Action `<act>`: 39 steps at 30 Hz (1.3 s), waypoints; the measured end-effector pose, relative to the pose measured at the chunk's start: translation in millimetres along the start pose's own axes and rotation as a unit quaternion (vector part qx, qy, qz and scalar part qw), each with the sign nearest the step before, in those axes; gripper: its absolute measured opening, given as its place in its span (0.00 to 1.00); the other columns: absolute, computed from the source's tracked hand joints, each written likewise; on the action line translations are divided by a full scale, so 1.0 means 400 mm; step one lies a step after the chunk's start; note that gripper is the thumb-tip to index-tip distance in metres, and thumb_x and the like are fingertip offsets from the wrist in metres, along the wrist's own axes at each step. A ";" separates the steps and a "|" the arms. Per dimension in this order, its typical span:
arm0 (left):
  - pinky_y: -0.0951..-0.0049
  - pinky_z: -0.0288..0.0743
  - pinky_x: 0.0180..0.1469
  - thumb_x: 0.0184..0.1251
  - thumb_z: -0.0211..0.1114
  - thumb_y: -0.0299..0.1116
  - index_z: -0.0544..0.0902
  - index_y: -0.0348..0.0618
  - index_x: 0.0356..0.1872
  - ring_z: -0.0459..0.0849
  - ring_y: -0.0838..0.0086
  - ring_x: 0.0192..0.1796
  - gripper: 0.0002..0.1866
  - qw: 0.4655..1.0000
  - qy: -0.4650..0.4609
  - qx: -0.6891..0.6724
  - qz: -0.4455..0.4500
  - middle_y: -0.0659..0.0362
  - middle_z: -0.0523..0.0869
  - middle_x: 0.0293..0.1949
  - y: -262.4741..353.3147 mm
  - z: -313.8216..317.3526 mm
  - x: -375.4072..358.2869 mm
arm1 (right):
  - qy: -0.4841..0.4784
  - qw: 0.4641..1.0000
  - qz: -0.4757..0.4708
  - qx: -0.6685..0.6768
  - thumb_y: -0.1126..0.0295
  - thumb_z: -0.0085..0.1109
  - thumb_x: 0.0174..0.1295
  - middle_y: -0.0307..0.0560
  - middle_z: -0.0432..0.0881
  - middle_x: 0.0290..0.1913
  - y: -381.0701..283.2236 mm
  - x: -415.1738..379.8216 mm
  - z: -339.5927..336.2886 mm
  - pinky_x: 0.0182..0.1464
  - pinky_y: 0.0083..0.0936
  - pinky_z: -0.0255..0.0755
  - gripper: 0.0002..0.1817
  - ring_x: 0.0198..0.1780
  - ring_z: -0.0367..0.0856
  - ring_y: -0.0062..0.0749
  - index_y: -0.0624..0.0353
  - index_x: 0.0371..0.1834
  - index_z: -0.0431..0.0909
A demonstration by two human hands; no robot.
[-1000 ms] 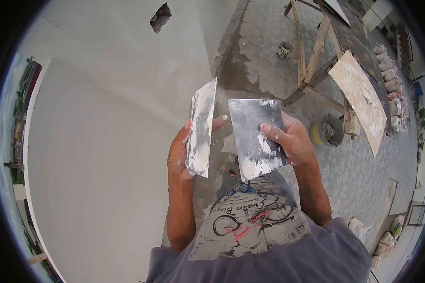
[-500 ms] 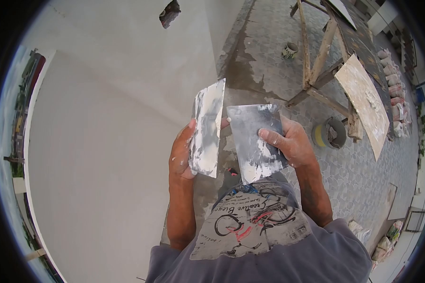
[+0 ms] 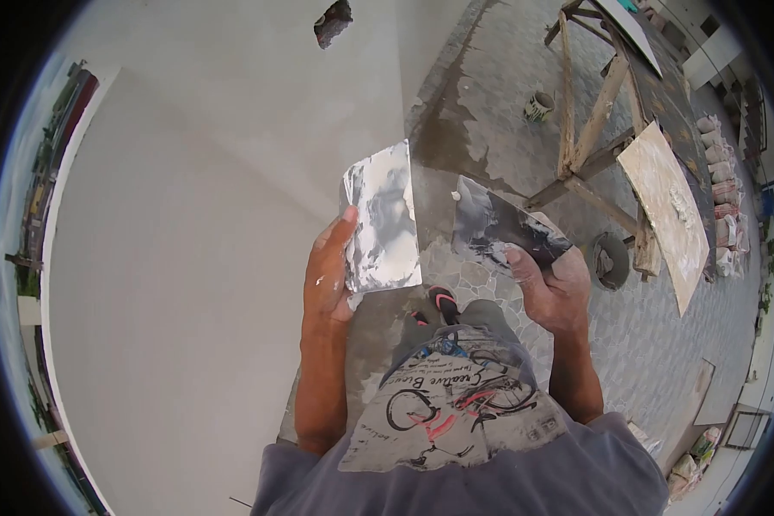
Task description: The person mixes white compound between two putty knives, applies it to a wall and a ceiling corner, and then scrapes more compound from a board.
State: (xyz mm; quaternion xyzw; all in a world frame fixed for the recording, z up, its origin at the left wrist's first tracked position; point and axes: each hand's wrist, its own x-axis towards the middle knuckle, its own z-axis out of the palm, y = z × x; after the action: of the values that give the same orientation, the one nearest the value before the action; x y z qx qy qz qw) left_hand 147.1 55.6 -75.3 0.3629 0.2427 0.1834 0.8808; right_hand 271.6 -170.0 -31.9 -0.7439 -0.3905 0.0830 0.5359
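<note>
My left hand [image 3: 325,271] grips a flat rectangular putty blade [image 3: 383,224] by its left edge, thumb on the face. White putty is smeared over the grey face of this blade, which stands nearly upright. In my right hand [image 3: 557,291] is a second putty blade [image 3: 500,225], darker and tilted, with the thumb pressed on its lower edge. A small lump of putty sits at its upper left corner, and more is streaked along its edges. The two blades are apart, with a gap of floor between them. White specks mark both hands.
A smooth grey wall [image 3: 189,284] fills the left side, with a broken hole [image 3: 333,23] near the top. At the right stands a wooden trestle [image 3: 598,112] with a putty-smeared board [image 3: 666,215] against it. A bucket [image 3: 611,261] and a smaller pail [image 3: 538,107] stand on the stone-patterned floor.
The right blade has swung away to the right and tilted, widening the gap between the blades. The left blade has turned more face-on. The whole view has shifted slightly.
</note>
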 end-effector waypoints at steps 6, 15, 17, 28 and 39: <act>0.74 0.87 0.43 0.77 0.57 0.37 0.75 0.28 0.57 0.90 0.72 0.42 0.20 0.999 0.022 -0.028 0.002 0.50 0.87 0.47 0.000 0.011 -0.013 | -0.013 0.941 -0.258 -0.218 0.79 0.65 0.40 0.48 0.77 0.54 0.027 0.014 0.062 0.54 0.39 0.72 0.36 0.54 0.77 0.45 0.50 0.60 0.81; 0.74 0.84 0.47 0.77 0.58 0.40 0.75 0.28 0.58 0.88 0.73 0.44 0.23 0.999 0.037 0.006 0.022 0.51 0.86 0.48 -0.002 -0.008 -0.027 | -0.018 0.927 -0.238 -0.289 0.84 0.66 0.43 0.50 0.75 0.54 0.108 0.007 0.037 0.57 0.37 0.73 0.33 0.55 0.77 0.47 0.52 0.58 0.82; 0.74 0.84 0.48 0.77 0.57 0.41 0.75 0.28 0.58 0.88 0.72 0.45 0.23 0.998 0.049 0.022 0.026 0.51 0.86 0.49 -0.003 -0.009 -0.030 | -0.008 0.963 -0.169 -0.211 0.82 0.64 0.51 0.48 0.78 0.51 0.132 -0.001 0.032 0.56 0.33 0.72 0.28 0.55 0.76 0.42 0.54 0.60 0.80; 0.68 0.81 0.57 0.82 0.46 0.45 0.59 0.33 0.73 0.82 0.69 0.58 0.30 0.997 -0.021 -0.067 -0.024 0.44 0.76 0.65 -0.196 0.051 -0.095 | 0.265 0.742 0.168 0.592 0.72 0.57 0.72 0.46 0.79 0.53 0.158 0.034 0.095 0.61 0.33 0.74 0.15 0.54 0.79 0.32 0.64 0.58 0.71; 0.69 0.83 0.52 0.80 0.53 0.42 0.73 0.28 0.59 0.87 0.69 0.49 0.23 0.998 0.030 -0.034 -0.035 0.50 0.84 0.52 -0.225 0.103 -0.086 | 0.183 0.798 0.287 0.498 0.59 0.57 0.73 0.46 0.82 0.41 0.093 0.012 0.145 0.42 0.23 0.78 0.18 0.41 0.82 0.26 0.66 0.48 0.74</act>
State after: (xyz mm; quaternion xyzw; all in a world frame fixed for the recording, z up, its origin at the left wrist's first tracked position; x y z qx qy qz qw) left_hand 155.4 -44.4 -105.0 0.3179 0.2751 0.1713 0.8910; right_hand 261.8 -128.8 -86.4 -0.4536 0.0412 0.2788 0.8455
